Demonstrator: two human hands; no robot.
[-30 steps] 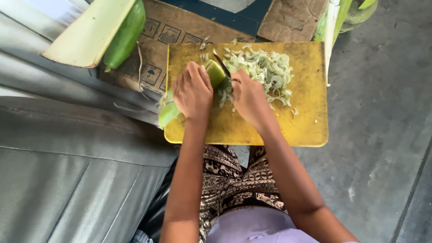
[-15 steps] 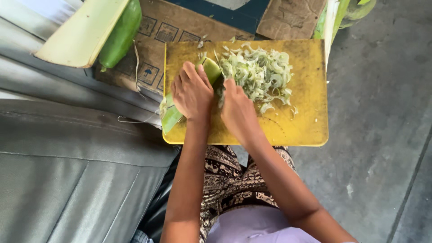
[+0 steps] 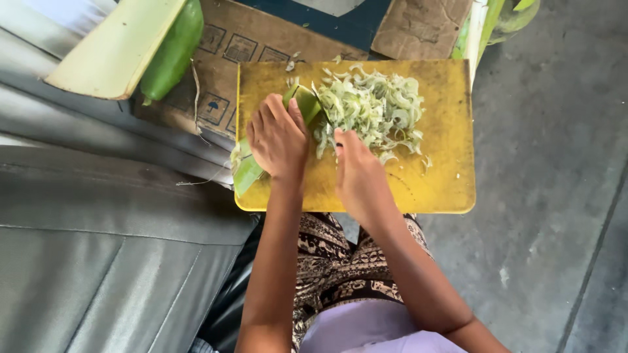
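A yellow cutting board lies in front of me. My left hand presses down on a long green stalk piece that lies slanted across the board's left edge. My right hand is closed around a knife handle, and the thin blade meets the stalk's cut end. A heap of pale green shreds lies on the board just right of the blade.
A large green stalk section with a pale cut face rests at the upper left on flattened cardboard. More green stalk pieces lie past the board's upper right corner. Grey concrete floor spreads to the right.
The right hand with the knife has shifted slightly nearer to me and left along the stalk. The left hand keeps its hold on the stalk. The shred heap looks the same.
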